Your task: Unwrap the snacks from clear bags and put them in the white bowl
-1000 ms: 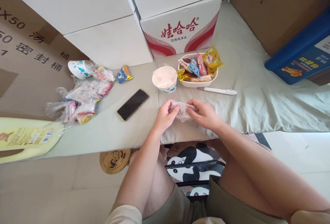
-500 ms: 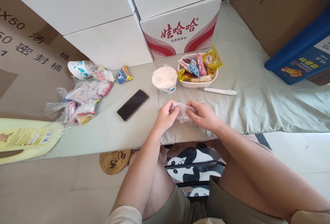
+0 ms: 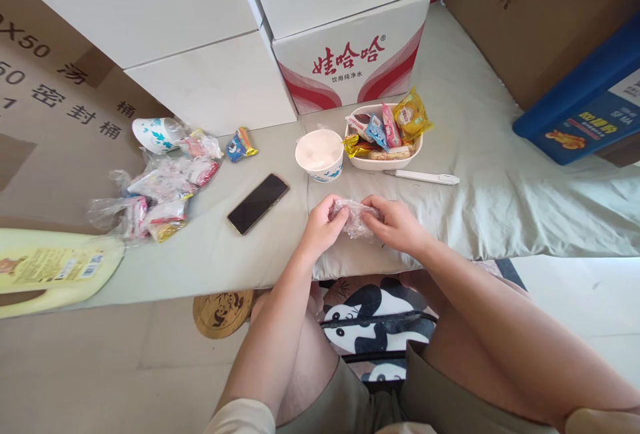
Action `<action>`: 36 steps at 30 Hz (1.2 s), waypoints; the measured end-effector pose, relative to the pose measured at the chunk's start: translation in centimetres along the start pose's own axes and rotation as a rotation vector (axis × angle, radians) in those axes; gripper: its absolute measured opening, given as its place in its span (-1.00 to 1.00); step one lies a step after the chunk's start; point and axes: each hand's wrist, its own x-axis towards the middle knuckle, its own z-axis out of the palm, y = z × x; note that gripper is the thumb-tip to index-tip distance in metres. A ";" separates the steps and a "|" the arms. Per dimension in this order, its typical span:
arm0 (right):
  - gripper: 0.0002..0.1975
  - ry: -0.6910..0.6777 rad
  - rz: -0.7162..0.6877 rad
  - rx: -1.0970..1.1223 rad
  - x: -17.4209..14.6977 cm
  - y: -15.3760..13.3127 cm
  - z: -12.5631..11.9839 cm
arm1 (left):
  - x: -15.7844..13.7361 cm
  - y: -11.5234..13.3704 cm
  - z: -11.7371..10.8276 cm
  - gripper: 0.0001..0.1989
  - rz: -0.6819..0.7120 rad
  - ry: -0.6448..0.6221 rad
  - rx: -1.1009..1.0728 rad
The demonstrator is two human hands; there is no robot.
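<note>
A: Who holds what at the front edge of the pale green cloth [image 3: 475, 217]?

B: A seated person grips a crumpled clear wrapper [image 3: 355, 219] in both hands; the left hand [image 3: 321, 226] clamps its left end between thumb and bent fingers; the right hand [image 3: 396, 222] pinches the opposite end the same way, thumb pressed on the film; whether anything lies inside the wrapper, one cannot tell.

A: And where does the wrapper sit?

B: Between the two hands, above the cloth's near edge and in front of a white paper bowl [image 3: 320, 155] with blue print; whether it touches the cloth is hidden.

A: What stands around it?

B: Just right of the bowl, a white dish [image 3: 383, 163] holds brightly wrapped snacks [image 3: 393, 131]; a white-handled tool [image 3: 425, 177] lies in front of the dish; to the left, a dark-screened phone [image 3: 259, 203] rests at a slant, a blue-and-gold packet [image 3: 241, 145] beyond it.

A: Farther left?

B: A heap of clear-bagged packets [image 3: 167, 181], with a second paper bowl [image 3: 154, 136], tilted, at its back; a red-and-white carton [image 3: 350, 64] stands behind the dish.
</note>
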 end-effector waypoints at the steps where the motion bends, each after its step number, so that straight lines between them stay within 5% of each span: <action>1: -0.81 -0.005 -0.002 -0.005 0.0 0.0 0.0 | 0.0 0.0 0.0 -0.82 0.005 0.000 0.010; 36: -0.75 -0.096 -0.016 -0.068 0.0 0.2 0.1 | -0.2 0.0 -0.1 -0.86 0.005 -0.026 0.127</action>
